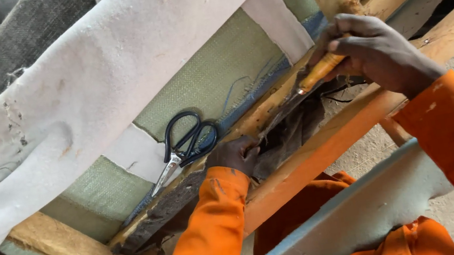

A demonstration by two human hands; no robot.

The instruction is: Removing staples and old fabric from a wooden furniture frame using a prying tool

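Head view: right hand [375, 49] closed around a tool with a yellow-orange handle [320, 72], its dark tip set against the wooden frame rail [271, 102] of an upturned piece of furniture. Left hand [235, 155] pinches dark fabric [285, 130] at the rail's lower edge, just below the tool tip, fingers curled shut on it. Black-handled scissors [184, 147] lie on the green webbing [213, 78] just beside the left hand, under a slack fold of white cloth [110, 79]; both sleeves orange.
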